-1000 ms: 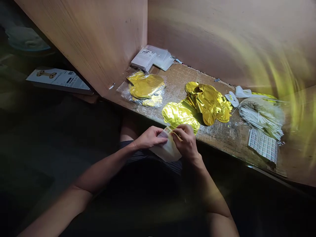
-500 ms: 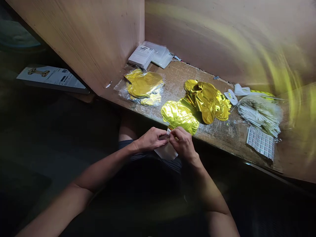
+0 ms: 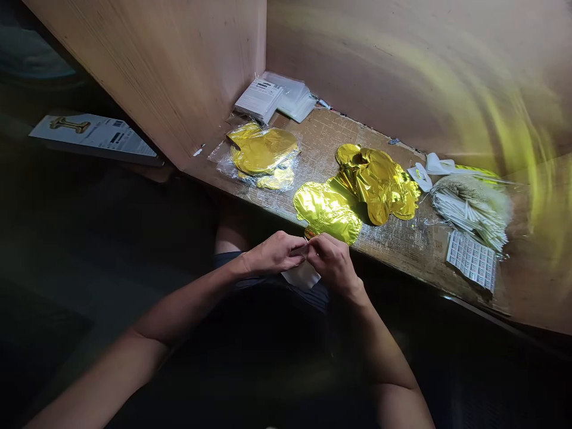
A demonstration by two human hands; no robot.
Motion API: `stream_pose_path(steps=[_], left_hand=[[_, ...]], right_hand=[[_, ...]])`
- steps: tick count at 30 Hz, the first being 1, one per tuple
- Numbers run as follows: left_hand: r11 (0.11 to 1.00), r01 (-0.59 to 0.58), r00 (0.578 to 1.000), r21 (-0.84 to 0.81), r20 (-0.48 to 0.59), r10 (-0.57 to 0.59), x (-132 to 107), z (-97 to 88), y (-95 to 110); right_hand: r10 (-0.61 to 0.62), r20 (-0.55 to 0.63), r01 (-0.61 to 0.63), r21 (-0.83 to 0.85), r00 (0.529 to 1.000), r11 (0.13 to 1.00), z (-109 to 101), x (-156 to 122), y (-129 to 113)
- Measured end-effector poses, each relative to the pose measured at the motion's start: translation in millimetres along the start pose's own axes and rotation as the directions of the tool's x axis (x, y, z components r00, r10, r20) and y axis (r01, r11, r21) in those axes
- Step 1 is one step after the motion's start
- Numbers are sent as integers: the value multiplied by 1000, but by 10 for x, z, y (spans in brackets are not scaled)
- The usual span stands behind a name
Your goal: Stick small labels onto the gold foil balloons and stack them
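Just below the flat shiny gold foil balloon (image 3: 328, 210), left hand (image 3: 273, 253) and right hand (image 3: 333, 262) pinched closed on something hidden, too small to tell; risk: foil tear from a hard tug.

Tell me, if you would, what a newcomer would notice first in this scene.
The shiny gold foil balloons lying flat in the middle of the bench catch the eye first, with more gold foil in a clear plastic bag to their left. Just below them, the left hand and right hand meet over a small item. A bundle of white sticks stands out to the right.
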State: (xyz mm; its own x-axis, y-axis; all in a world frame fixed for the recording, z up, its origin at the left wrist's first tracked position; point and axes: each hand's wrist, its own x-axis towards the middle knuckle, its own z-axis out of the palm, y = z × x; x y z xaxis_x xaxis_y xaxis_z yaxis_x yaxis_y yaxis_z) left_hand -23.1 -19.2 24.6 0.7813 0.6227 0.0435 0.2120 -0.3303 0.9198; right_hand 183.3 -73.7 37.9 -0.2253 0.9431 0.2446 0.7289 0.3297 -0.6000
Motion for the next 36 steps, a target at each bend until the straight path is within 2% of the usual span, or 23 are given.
stream_pose_path(steps=[3, 6, 7, 9, 11, 13, 15, 18, 21, 25, 32, 36], left_hand=[[998, 32, 999, -54, 23, -31, 8, -7, -30], [994, 89, 995, -69, 43, -86, -7, -21, -114], [994, 104, 994, -43, 51, -101, -18, -31, -145], [992, 120, 991, 35, 62, -122, -36, -61, -197], [986, 141, 986, 94, 82, -149, -31, -96, -231], [975, 168, 976, 142, 115, -185, 17, -125, -260], [955, 188, 963, 231, 148, -226, 106, -139, -300], [899, 177, 950, 401, 169, -263, 257, -120, -395], [846, 187, 942, 499, 154, -299, 335, -75, -484], [847, 203, 944, 491, 132, -303, 322, -41, -528], [879, 221, 951, 423, 105, -290, 289, -46, -560], [881, 215, 952, 421, 110, -285, 283, -55, -577]], right_hand=[[162, 68, -173, 224, 984, 959, 2, 31, 48], [361, 182, -404, 418, 915, 813, -57, 75, 197], [408, 184, -446, 424, 894, 788, -93, 97, 269], [456, 111, -465, 323, 883, 824, -174, 158, 421], [418, 24, -418, 80, 908, 905, -239, 236, 544], [338, 3, -328, -229, 941, 917, -259, 326, 596], [284, 60, -220, -488, 957, 845, -227, 421, 566], [301, 151, -114, -697, 942, 707, -114, 549, 434], [347, 253, -42, -752, 903, 658, -2, 630, 323], [342, 347, 34, -744, 873, 667, 49, 609, 311], [270, 327, 29, -682, 906, 730, -8, 311, 359], [155, 200, 16, -660, 967, 751, 36, 144, 372]])
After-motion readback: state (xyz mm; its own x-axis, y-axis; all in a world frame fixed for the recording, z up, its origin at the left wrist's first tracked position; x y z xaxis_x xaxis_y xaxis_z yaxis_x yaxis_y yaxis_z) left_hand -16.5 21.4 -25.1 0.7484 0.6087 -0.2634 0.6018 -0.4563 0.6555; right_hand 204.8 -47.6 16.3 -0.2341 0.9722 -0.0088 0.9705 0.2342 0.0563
